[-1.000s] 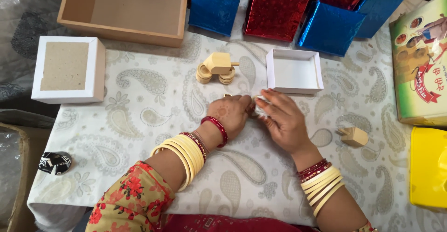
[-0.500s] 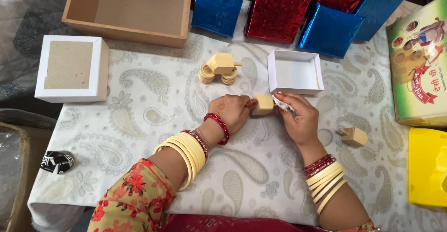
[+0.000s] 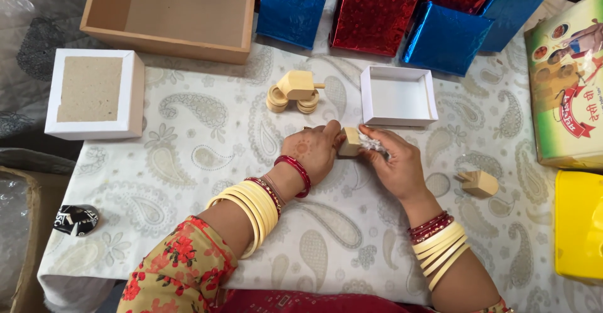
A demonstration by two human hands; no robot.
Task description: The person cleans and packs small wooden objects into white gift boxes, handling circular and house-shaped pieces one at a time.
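small wooden block (image 3: 349,142) pinched between left hand (image 3: 312,151) and right hand (image 3: 392,165), just below the open white box (image 3: 398,97) — light, stiff, likely smooth; best gripped by flat sides — crinkly wrap (image 3: 370,142) under right fingers.

The tablecloth (image 3: 207,137) is off-white with a pale grey-green paisley pattern. The small wooden block (image 3: 350,142) between the hands is light tan, as are the wooden toy vehicle (image 3: 294,91) and the wooden piece (image 3: 478,183). The open small box (image 3: 397,96) is white; the other box (image 3: 94,93) is white with a beige-brown face. The tray (image 3: 173,11) is plain brown. The foil boxes are glossy blue (image 3: 292,5) and patterned red (image 3: 370,18). Bangles are cream with red bands; the sleeve (image 3: 179,275) is mustard with red flowers. The container (image 3: 579,225) is bright yellow.
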